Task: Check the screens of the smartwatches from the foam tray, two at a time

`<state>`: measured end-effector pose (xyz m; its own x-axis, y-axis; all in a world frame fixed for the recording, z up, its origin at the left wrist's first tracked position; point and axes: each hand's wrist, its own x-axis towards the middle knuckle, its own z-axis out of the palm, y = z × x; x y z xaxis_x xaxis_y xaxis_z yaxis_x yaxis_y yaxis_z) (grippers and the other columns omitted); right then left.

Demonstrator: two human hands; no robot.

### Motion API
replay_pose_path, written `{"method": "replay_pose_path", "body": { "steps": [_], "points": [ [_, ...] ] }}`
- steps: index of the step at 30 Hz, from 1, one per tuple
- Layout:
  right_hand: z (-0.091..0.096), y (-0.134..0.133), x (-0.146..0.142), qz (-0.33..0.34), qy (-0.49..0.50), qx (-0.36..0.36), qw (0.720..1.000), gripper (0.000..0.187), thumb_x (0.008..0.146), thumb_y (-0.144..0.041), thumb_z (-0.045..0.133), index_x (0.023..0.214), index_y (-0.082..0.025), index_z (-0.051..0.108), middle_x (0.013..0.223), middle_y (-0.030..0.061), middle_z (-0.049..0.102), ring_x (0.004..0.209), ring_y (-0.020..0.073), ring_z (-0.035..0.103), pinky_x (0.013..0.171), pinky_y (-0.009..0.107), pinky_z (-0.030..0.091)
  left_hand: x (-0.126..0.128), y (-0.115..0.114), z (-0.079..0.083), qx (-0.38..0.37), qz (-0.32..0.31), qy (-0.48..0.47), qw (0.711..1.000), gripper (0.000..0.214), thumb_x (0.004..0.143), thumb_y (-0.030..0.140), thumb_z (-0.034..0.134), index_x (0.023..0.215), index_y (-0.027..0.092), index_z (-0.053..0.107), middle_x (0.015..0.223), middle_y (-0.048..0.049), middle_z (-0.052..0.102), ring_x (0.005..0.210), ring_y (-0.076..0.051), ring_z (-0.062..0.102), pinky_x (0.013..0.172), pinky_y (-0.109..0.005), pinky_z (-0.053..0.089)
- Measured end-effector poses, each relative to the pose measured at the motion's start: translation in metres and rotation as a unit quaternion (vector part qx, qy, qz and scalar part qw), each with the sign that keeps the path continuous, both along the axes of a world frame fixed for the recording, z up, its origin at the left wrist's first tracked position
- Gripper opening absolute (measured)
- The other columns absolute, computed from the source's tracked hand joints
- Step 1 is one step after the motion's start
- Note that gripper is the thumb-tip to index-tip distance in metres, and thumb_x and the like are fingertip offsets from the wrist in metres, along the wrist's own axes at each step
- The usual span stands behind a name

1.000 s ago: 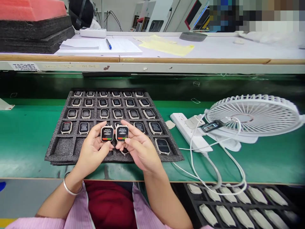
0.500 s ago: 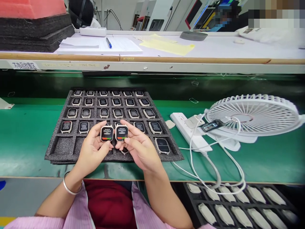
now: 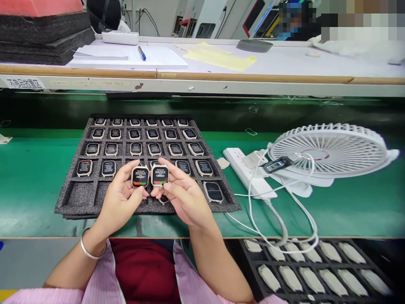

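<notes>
Left grip (image 3: pixel 122 200): grasping a smartwatch (image 3: pixel 139 175) screen up, thumb (image 3: pixel 138 196) at its lower edge.
Right grip (image 3: pixel 187 197): grasping a second smartwatch (image 3: pixel 160 173) just beside the first, thumb (image 3: pixel 175 191) at its lower right corner.
Lit screens: the step seems to be viewing both side by side; each shows a red-and-green bar.
Thumbs: tapping either bar would call for a small upward reach, fingers steadying the case.
Foam tray (image 3: pixel 80 195): below both grips on the bench (image 3: pixel 28 181), holding more watches.
Versus earlier frame: grips and held watches match; the surroundings sit slightly farther left, likely from head movement.
</notes>
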<state>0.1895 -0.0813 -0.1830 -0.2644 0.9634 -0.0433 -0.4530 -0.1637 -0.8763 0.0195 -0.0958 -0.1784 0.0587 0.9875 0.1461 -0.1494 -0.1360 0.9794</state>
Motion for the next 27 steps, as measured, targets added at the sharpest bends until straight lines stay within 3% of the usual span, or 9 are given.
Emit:
{"method": "replay_pose_path", "body": {
  "steps": [15, 20, 27],
  "points": [
    [0.0006, -0.0009, 0.0008, 0.006, -0.011, 0.008, 1.000, 0.057, 0.083, -0.019, 0.069, 0.138, -0.027, 0.061, 0.110, 0.0057, 0.074, 0.069, 0.0151, 0.068, 0.069, 0.035, 0.056, 0.0003, -0.0005, 0.0016, -0.006, 0.016, 0.010, 1.000, 0.050, 0.081, 0.015, 0.070, 0.128, 0.022, 0.054, 0.119, -0.0076, 0.067, 0.068, -0.008, 0.064, 0.061, -0.022, 0.058],
    [-0.0020, -0.0011, 0.0001, 0.007, -0.015, 0.013, 1.000, 0.054, 0.085, -0.021, 0.069, 0.139, -0.027, 0.061, 0.094, 0.0020, 0.072, 0.068, 0.0143, 0.067, 0.068, 0.033, 0.056, 0.0008, 0.0006, 0.0013, 0.013, 0.023, 0.009, 1.000, 0.045, 0.082, 0.014, 0.069, 0.124, 0.022, 0.056, 0.107, -0.0043, 0.068, 0.067, -0.007, 0.064, 0.059, -0.019, 0.057],
    [-0.0016, -0.0011, -0.0014, -0.009, -0.017, 0.046, 0.999, 0.055, 0.081, -0.016, 0.071, 0.134, -0.028, 0.061, 0.097, 0.0013, 0.069, 0.069, 0.0126, 0.065, 0.064, 0.029, 0.053, -0.0010, -0.0012, 0.0027, 0.009, -0.009, -0.014, 1.000, 0.048, 0.082, 0.010, 0.064, 0.128, 0.021, 0.056, 0.114, -0.0054, 0.068, 0.069, -0.008, 0.070, 0.067, -0.022, 0.062]
  ]
}}
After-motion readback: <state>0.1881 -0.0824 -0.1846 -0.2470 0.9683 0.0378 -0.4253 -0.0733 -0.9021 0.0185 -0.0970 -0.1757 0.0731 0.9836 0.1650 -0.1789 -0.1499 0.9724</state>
